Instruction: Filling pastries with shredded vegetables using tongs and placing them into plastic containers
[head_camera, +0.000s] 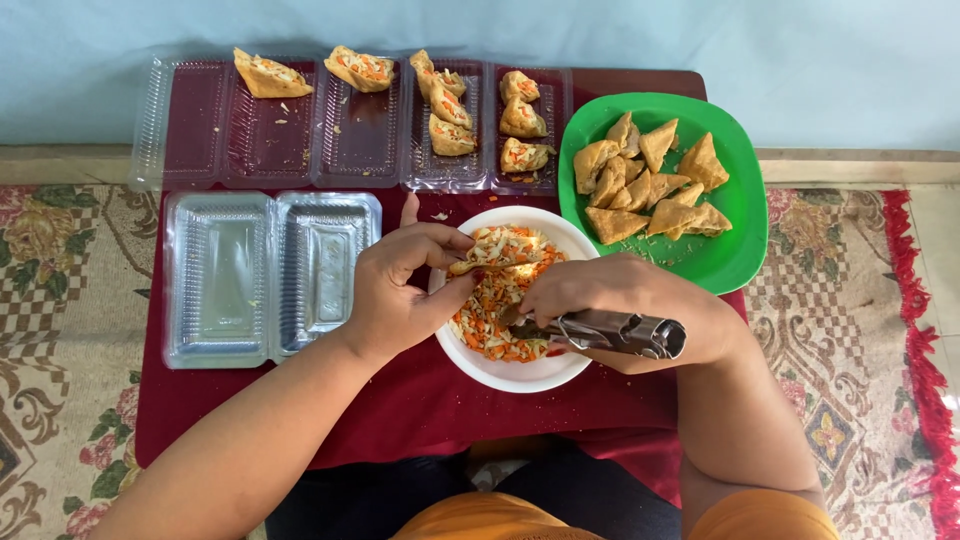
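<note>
Filling is under way over the white bowl (520, 375). Left hand (400, 290) is pinched around a fried tofu pocket (490, 262), fingers closed on its left end, holding it just above the shredded vegetable mix (495, 310) with the slit side turned towards the right hand. Right hand (625, 305) is clenched around a metal utensil (615, 332); its working tip sits low in the mix just beside the pocket, and what the tip carries cannot be told.

Judgement on doing this step well: keep the pocket over the bowl so that strands dropping off land back in the mix, not on the dark red bench (420, 400). Support the pocket from beneath and hold the slit open with the thumb, since the skin looks thin and likely to tear if pressed hard. Small loads, pushed towards the far corner first, should give an even fill.

Further out: the green plate (740, 260) at right holds a heap of unfilled pockets. Filled pockets (522, 120) sit in the clear trays (350, 140) along the far edge. An open clear container (270, 275) lies to the left of the bowl.
</note>
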